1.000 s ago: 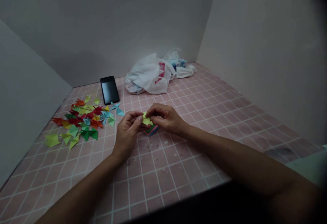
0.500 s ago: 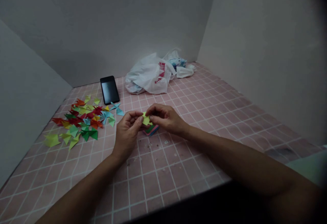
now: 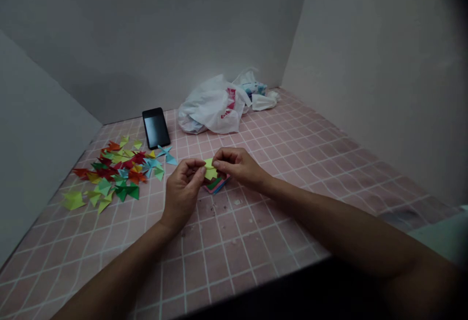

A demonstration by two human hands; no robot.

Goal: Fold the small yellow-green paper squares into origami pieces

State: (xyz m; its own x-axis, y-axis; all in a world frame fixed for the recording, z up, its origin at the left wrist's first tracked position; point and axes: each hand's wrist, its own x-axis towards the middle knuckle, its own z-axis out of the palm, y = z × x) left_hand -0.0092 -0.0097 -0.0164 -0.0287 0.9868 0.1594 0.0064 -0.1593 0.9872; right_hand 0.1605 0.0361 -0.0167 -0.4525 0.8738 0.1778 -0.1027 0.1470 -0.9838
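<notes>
A small yellow-green piece of origami paper (image 3: 210, 169) is pinched between my two hands, with folds showing across it. My left hand (image 3: 185, 186) grips its left side between thumb and fingers. At its right side, the thumb and fingertips of my right hand (image 3: 237, 166) close on the edge. Just below the hands lies a stack of coloured paper sheets (image 3: 218, 186), partly hidden by them. To the left spreads a pile of folded paper pieces (image 3: 122, 169) in red, orange, yellow, green and blue.
A black smartphone (image 3: 156, 127) lies behind the folded pieces. White plastic bags (image 3: 215, 103) rest against the back wall (image 3: 183, 28). The table cover (image 3: 310, 164) has a pink grid pattern, with small specks near the hands.
My right hand has shifted slightly right along the paper's edge. More of the yellow-green paper shows between the hands now. My left hand stays almost in place.
</notes>
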